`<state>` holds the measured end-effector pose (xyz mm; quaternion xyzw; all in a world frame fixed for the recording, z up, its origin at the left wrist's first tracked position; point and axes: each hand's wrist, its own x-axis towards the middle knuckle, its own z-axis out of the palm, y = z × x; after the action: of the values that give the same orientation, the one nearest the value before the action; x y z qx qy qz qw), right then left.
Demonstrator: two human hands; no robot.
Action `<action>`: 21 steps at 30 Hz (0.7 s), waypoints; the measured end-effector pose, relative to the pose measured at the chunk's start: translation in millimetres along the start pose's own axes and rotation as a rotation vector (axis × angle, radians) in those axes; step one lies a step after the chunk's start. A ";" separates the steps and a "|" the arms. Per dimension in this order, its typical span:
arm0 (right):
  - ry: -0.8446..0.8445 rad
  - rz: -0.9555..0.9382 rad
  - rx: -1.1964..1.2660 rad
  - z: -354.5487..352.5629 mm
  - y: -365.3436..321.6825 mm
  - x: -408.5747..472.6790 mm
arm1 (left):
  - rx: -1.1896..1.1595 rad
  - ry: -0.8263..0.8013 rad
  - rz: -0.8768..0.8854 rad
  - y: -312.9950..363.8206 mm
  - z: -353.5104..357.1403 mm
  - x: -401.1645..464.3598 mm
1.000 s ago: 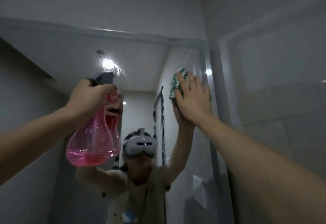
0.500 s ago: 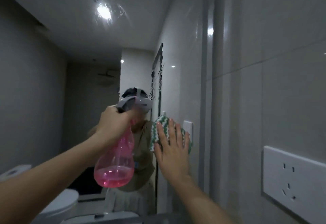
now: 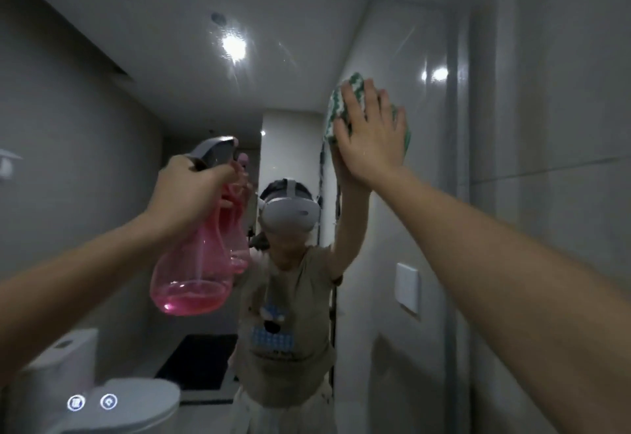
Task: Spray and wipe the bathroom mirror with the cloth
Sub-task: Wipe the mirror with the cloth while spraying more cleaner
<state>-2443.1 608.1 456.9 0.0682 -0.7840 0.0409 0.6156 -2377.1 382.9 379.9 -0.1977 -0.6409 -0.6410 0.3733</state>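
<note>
The mirror (image 3: 143, 98) fills most of the view, and its right edge runs down beside the tiled wall. My right hand (image 3: 370, 139) lies flat with spread fingers on a green-and-white cloth (image 3: 341, 102), pressing it against the mirror's upper right part. My left hand (image 3: 187, 191) grips the neck and grey trigger of a pink spray bottle (image 3: 193, 273). The bottle hangs upright in front of the glass at centre left, with a little pink liquid at its bottom. The mirror shows a person with a headset, both arms and the bottle.
A grey tiled wall (image 3: 553, 126) stands close on the right, meeting the mirror's edge. Reflected in the glass are a ceiling light (image 3: 234, 46), a white toilet (image 3: 112, 403) at lower left and a white wall plate (image 3: 407, 288).
My right hand has swept the cloth up the mirror from low beside the wall plate to its upper right. The bottle stays gripped in my left hand, shifted slightly left.
</note>
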 end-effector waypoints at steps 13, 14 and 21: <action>-0.111 -0.225 0.036 49.7 -42.3 -201.6 | 0.081 0.064 -0.136 -59.4 -53.7 -80.5; -0.137 -0.244 0.030 54.1 -46.0 -231.8 | 0.077 0.058 -0.184 -67.2 -55.7 -93.0; -0.263 -0.269 -0.072 69.2 -65.4 -324.5 | 0.142 0.027 -0.307 -98.8 -65.7 -168.4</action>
<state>-2423.7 551.6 124.0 0.1551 -0.8425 -0.0791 0.5097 -2326.3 347.2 183.5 -0.0623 -0.7020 -0.6463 0.2927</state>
